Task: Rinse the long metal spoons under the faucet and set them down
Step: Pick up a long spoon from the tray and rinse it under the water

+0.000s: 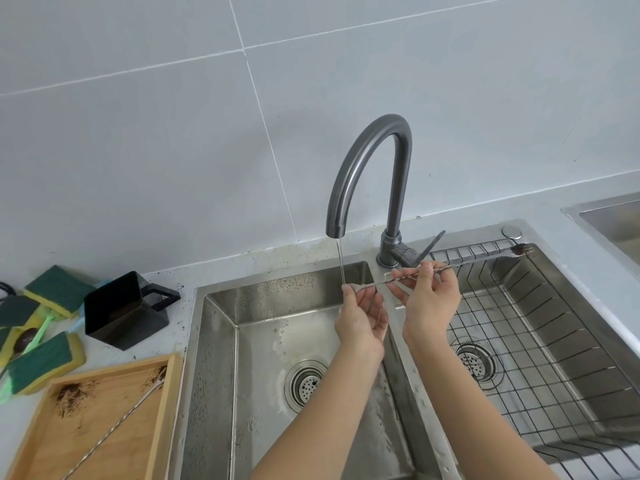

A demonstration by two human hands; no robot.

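The left hand (362,315) pinches one end of a long metal spoon (446,270) with its fingers curled, right under the thin water from the faucet (367,174); the right hand (427,301) pinches the middle of the stick; the dirty bowl end pokes out over the wire basket (540,341) and looks dry and brown, so I think the rinse has only started; another spoon (114,434) waits on the wooden tray (166,410), unwashed; no words or labels can be read.
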